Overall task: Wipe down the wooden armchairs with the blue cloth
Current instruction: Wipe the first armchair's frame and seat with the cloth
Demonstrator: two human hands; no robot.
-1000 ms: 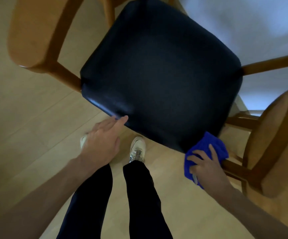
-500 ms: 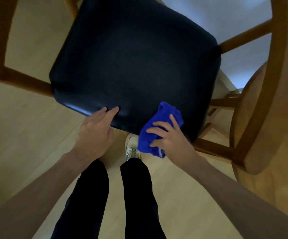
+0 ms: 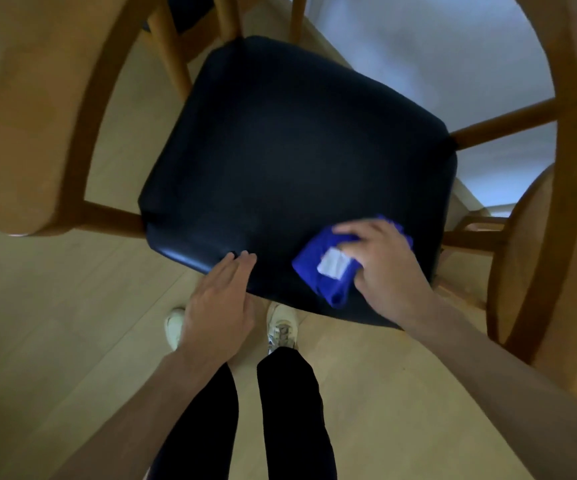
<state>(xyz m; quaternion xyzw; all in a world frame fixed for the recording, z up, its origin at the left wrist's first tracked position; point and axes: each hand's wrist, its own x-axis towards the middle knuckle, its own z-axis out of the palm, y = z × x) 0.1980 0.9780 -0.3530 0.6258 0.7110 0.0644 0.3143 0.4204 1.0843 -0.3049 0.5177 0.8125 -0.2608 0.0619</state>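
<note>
Blue cloth (image 3: 328, 271) lies bunched on the black seat cushion (image 3: 294, 168) of the wooden armchair (image 3: 48, 109), near the cushion's front right corner, with a white label facing up. My right hand (image 3: 384, 265) is on top of it, fingers (image 3: 349, 232) curled over the folds and pressing the cloth down against the cushion. My left hand (image 3: 218, 306) is flat, its fingers straight and close together, the tips touching the front edge of the cushion to the left of the cloth; it holds nothing. The two hands are near each other but apart. The chair's curved wooden armrests sweep round both sides of the seat, and a second wooden chair (image 3: 536, 258) stands just beside it on the right. I am standing right at the front of the seat, my white shoes (image 3: 282, 327) on the pale wooden floor (image 3: 55, 323) under the cushion's front edge, black trousers below.
</note>
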